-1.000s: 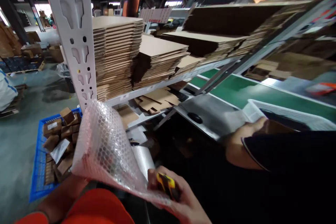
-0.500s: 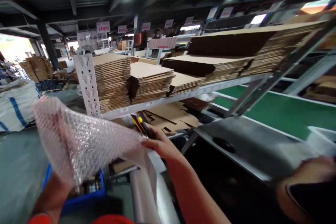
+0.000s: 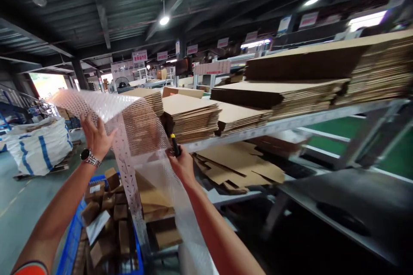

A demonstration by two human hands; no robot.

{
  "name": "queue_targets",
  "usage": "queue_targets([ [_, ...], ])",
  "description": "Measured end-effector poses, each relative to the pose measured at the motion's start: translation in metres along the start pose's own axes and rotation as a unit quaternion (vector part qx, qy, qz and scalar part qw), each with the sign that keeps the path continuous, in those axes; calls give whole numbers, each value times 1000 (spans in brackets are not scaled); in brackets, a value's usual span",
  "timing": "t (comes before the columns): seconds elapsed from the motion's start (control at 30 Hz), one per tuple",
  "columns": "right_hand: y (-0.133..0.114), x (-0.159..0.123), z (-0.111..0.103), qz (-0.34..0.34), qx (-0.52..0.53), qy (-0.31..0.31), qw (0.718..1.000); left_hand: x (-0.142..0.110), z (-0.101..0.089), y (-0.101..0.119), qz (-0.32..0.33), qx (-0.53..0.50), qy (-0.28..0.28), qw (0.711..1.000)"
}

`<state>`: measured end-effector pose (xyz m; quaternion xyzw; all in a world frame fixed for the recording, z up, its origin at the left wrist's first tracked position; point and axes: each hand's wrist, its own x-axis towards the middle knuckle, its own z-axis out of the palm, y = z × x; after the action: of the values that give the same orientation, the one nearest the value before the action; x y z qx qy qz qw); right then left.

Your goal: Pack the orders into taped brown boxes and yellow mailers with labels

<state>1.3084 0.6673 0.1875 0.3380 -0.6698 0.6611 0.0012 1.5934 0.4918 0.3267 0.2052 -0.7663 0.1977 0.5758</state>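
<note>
A clear sheet of bubble wrap (image 3: 142,131) stretches across in front of me, its upper left corner folded over. My left hand (image 3: 95,136), with a metal watch (image 3: 90,157) on the wrist, is raised against the sheet, fingers spread and thumb out. Closed around a black and yellow utility knife (image 3: 174,144), my right hand (image 3: 182,164) is at the right edge of the wrap. Whether its fingertips also pinch the film is hard to tell. Below, the wrap hangs down past my right forearm.
Stacks of flat cardboard (image 3: 190,116) fill the metal shelf ahead, with loose cardboard sheets (image 3: 238,165) underneath. A blue crate (image 3: 72,232) of small brown boxes stands low at left. A white bulk bag (image 3: 34,146) is farther left, a dark table (image 3: 348,202) at right.
My left hand has risen and opened out from behind the bunched wrap, which is now spread wider and higher. My right hand still holds the knife. The view has shifted, showing more of the blue crate.
</note>
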Motion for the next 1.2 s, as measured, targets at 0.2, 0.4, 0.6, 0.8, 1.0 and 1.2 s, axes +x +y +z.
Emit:
queue_targets([
  [0.2,13,15,6,-36,-7,-42,998,-30,38,42,302,-28,-58,951],
  [0.4,20,18,5,-56,36,-20,998,-34,105,77,491,-71,-249,832],
  [0.6,59,-29,-4,-26,-78,87,993,-32,136,47,488,-47,-336,804],
  [0.8,90,-65,-3,27,-143,98,985,-49,126,25,467,-16,-324,823],
  [1.0,52,-34,-8,-50,-23,-3,998,-93,80,-13,365,51,-321,872],
  [1.2,-8,2,17,-120,-41,-136,983,-168,35,-49,253,120,-281,918],
])
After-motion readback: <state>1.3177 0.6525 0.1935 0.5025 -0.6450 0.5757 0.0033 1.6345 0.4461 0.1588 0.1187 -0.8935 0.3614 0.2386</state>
